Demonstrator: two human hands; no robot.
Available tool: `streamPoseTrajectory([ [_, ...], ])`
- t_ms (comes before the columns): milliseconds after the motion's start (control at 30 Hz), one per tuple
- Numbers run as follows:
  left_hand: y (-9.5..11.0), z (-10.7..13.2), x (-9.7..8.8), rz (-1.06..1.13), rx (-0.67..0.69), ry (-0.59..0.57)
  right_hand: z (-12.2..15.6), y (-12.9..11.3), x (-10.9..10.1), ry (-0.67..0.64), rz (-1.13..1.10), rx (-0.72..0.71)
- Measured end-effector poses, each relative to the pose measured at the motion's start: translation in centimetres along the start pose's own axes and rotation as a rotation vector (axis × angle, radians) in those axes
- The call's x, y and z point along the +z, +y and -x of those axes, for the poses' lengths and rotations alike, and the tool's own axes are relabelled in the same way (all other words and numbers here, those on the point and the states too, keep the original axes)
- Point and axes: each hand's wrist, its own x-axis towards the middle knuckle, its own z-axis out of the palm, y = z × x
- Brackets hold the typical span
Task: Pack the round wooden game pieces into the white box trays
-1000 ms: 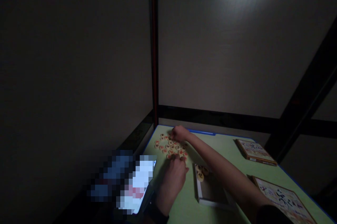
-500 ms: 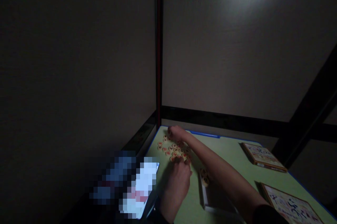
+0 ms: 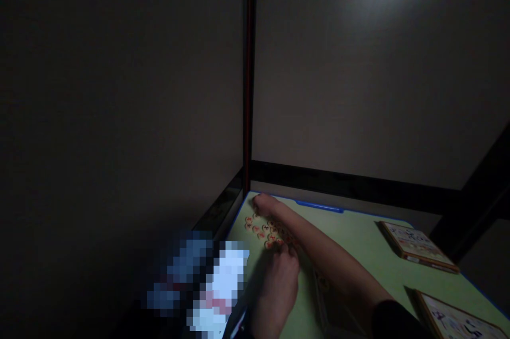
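The small round pale game pieces with red marks point(image 3: 268, 230) now show lower and more to the right in the view than a moment ago, and the right hand point(image 3: 265, 204) has reached a bit farther toward the far corner. The small open tray that was seen beside the arm is now mostly hidden under the right arm.

The pieces lie spread in a loose bunch on the light green tabletop with a blue edge point(image 3: 358, 243), near its far left corner. The right hand rests at the far end of the bunch, fingers down on the pieces. Its grip looks narrow, with the fingers curled close, but the room is too dark to tell if it holds a piece. The left hand point(image 3: 281, 280) sits at the near end of the bunch, with its fingertips touching the closest pieces. Its grip looks loose and half curled, and it is not clear if anything is in it.

A bright, blurred patch point(image 3: 217, 288) shows just left of the left hand. Two flat picture boards with brown frames point(image 3: 416, 247) lie well apart on the right side of the tabletop. Dark plain walls stand behind, with a thin dark pole point(image 3: 248, 78) in the corner.
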Motion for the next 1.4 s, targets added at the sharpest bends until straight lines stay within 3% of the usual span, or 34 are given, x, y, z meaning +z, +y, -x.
streamPoseTrajectory([
  [200,0.5,0.2,-2.4,0.039,-0.058,0.004,4.1,0.8,-1.1,0.131,-0.02,-0.033],
  [267,0.2,-0.1,-2.9,0.065,-0.089,0.054,7.1,1.8,-1.6,0.23,-0.069,-0.056],
  [333,-0.1,-0.6,-3.3,0.163,-0.11,0.172,10.9,3.0,-1.6,0.42,-0.217,-0.104],
  [400,0.1,-1.2,-3.4,0.414,-0.086,0.328,15.0,3.8,-0.9,0.604,-0.395,-0.122],
  [467,1.0,-1.9,-3.5,0.818,-0.062,0.385,19.0,4.1,0.1,0.705,-0.558,-0.071],
  [567,3.4,-2.8,-3.6,1.389,-0.062,0.199,23.5,3.7,2.0,0.806,-0.644,0.019],
  [633,5.1,-3.2,-3.5,1.577,-0.052,0.068,25.3,3.3,3.1,0.891,-0.628,0.065],
  [767,7.3,-4.3,-2.9,1.679,-0.055,-0.046,26.8,3.4,4.6,1.021,-0.631,0.166],
  [867,7.3,-5.3,-2.4,1.709,-0.082,-0.066,27.3,4.1,5.2,1.105,-0.694,0.252],
  [967,6.6,-5.9,-2.0,1.713,-0.113,-0.093,27.8,4.6,5.5,1.163,-0.718,0.194],
  [1133,6.2,-5.2,-1.7,1.57,-0.075,-0.127,28.2,3.6,5.7,1.114,-0.722,0.035],
  [1400,6.9,-4.6,-1.1,1.493,-0.034,-0.177,28.0,2.5,5.9,1.063,-0.712,0.058],
])
